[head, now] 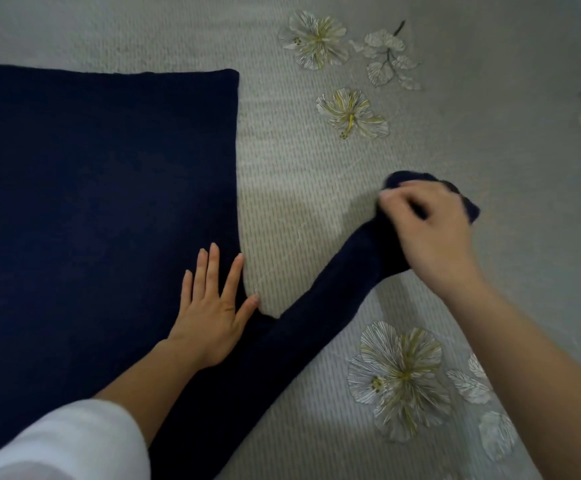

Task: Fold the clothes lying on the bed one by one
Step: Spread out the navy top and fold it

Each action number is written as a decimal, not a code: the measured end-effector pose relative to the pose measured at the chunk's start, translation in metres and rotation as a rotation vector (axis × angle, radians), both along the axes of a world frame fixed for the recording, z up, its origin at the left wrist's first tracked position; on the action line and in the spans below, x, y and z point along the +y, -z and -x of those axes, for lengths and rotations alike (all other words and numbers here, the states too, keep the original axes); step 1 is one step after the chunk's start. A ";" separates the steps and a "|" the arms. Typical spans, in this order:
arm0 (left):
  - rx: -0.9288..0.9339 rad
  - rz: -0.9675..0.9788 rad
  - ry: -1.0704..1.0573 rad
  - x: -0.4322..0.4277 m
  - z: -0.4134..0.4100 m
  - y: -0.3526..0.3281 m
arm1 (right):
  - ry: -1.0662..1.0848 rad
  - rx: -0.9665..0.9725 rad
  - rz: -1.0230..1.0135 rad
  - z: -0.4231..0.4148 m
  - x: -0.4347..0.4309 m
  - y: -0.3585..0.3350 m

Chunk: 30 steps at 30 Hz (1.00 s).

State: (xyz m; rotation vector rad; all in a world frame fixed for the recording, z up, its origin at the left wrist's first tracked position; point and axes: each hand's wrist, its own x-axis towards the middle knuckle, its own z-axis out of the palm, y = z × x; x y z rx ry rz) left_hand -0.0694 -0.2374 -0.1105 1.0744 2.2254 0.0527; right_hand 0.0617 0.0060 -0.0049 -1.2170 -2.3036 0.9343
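Covering the whole view is a pale ribbed bedspread [316, 202], and lying on it, filling the side from 7 to 11 o'clock, is a dark navy knit garment [91, 202]. It is spreading out flat, with one straight edge running along the top. Its one visible sleeve [316, 313] is stretching out from the body toward 3 o'clock, slanting up across the bedspread.

The left hand [213, 323] is resting flat on the garment just below centre, toward 6 o'clock. Its fingers are lying straight and spread, pressing down where the sleeve is joining the body, and the thumb tip is sitting at the notch between them. The right hand [431, 230], well apart from the left at 3 o'clock, is gripping the sleeve's far end — fingers curling round the cuff [400, 178], which is bunching up beyond the knuckles.

A white sleeve [64, 441] is covering the left upper arm at 7 o'clock. Several embroidered flowers [398, 379] are showing on the bedspread at 5 o'clock, with more at 1 o'clock.
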 end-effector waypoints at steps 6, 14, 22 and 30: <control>-0.008 0.023 -0.015 0.003 0.000 0.000 | 0.172 -0.104 0.208 -0.027 0.000 0.039; -0.003 0.016 -0.023 0.003 -0.001 0.002 | 0.753 0.052 0.759 -0.030 0.019 0.061; 0.001 0.039 -0.030 0.003 0.002 0.007 | 0.863 0.450 0.700 -0.014 0.048 0.043; 0.030 -0.222 -0.199 0.007 -0.026 -0.016 | 0.957 0.354 0.418 -0.113 0.112 0.019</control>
